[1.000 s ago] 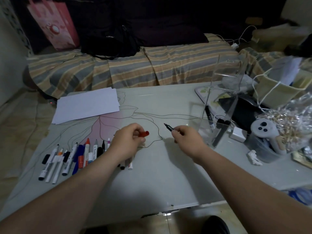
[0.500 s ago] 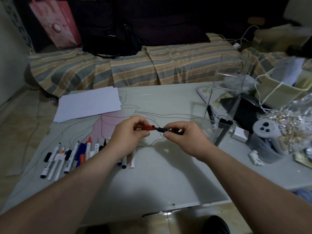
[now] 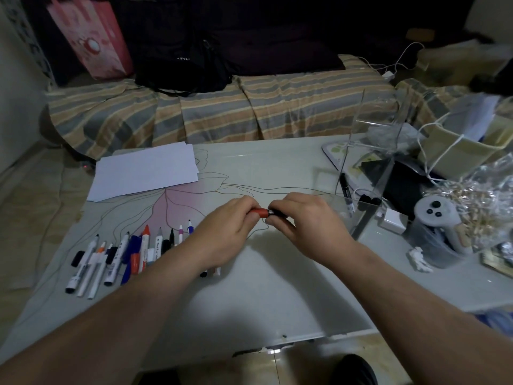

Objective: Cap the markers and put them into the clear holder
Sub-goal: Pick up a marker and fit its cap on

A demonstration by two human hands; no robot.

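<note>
Over the middle of the table my left hand [image 3: 226, 229] pinches a red cap [image 3: 259, 212]. My right hand [image 3: 305, 220] grips a dark marker [image 3: 274, 212] whose tip end sits inside that cap; most of the barrel is hidden in my fist. A row of several uncapped markers and loose caps [image 3: 122, 254] lies at the front left of the table. The clear holder [image 3: 361, 190] stands just right of my right hand, with a black marker [image 3: 347, 193] upright in it.
White paper sheets [image 3: 144, 170] lie at the back left on the grey table [image 3: 249, 295]. Right side is crowded: a white game controller [image 3: 435, 218], a charger block [image 3: 391, 219], a crinkly plastic bag [image 3: 488, 204], a cream bag [image 3: 466, 145]. A striped bed runs behind the table.
My two hands came together: the red cap in my left hand met the marker tip in my right and slid onto it.
</note>
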